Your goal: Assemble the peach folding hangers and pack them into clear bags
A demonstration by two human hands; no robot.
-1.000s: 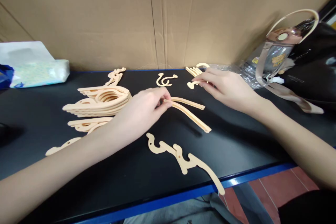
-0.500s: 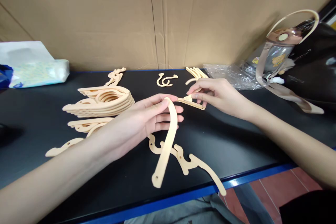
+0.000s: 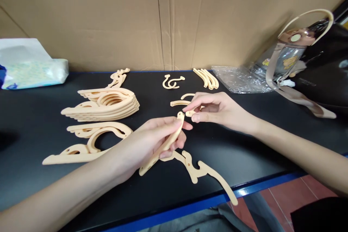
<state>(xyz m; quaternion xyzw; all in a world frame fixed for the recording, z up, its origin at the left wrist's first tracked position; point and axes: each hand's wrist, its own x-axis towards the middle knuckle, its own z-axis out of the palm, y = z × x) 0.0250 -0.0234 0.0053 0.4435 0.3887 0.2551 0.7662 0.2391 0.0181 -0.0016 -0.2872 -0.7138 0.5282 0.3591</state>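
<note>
Your left hand (image 3: pixel 159 130) grasps one smooth, curved beige strip (image 3: pixel 168 142) above the matte black counter (image 3: pixel 233 156). Your right hand (image 3: pixel 213 107) pinches a rounded beige piece (image 3: pixel 189 114) just beside its tip. Behind: slim curved strips (image 3: pixel 208 79), crinkled clear film (image 3: pixel 241 79).

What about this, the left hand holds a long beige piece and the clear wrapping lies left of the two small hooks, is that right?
No, the clear wrapping lies right of the two small hooks, as the head view shows; the left hand does hold a long beige piece.
</note>
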